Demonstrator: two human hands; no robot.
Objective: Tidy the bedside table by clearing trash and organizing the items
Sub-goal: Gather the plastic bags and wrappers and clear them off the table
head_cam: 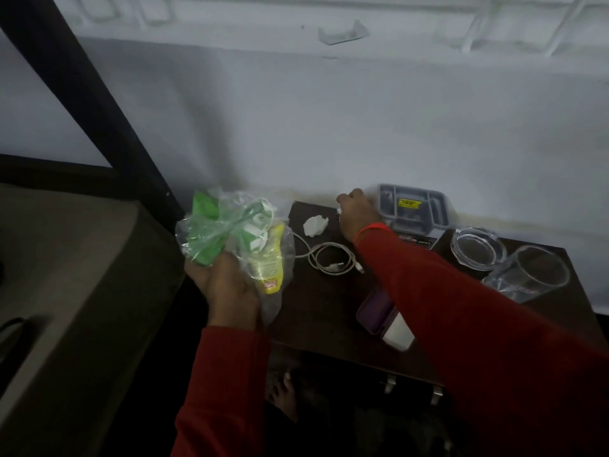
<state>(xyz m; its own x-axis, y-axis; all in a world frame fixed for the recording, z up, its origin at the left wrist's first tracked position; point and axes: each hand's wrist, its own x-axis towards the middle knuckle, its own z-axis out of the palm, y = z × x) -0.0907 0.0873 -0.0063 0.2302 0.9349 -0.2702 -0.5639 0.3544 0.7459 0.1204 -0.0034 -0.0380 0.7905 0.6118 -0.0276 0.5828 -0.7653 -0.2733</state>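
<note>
My left hand (227,285) grips a bundle of plastic trash (230,232): clear and green wrappers with a yellow packet, held left of the dark bedside table (316,311). My right hand (357,212) reaches to the table's back edge, fingers closed on a small white scrap that is mostly hidden. A crumpled white tissue (315,225) lies just left of that hand. A coiled white cable (329,257) rests in the middle of the table.
A grey boxed item with a yellow label (412,209) stands at the back. A glass ashtray (478,247) and an empty drinking glass (530,273) are at the right. A purple case with a white object (385,321) sits near the front. A bed (66,275) is on the left.
</note>
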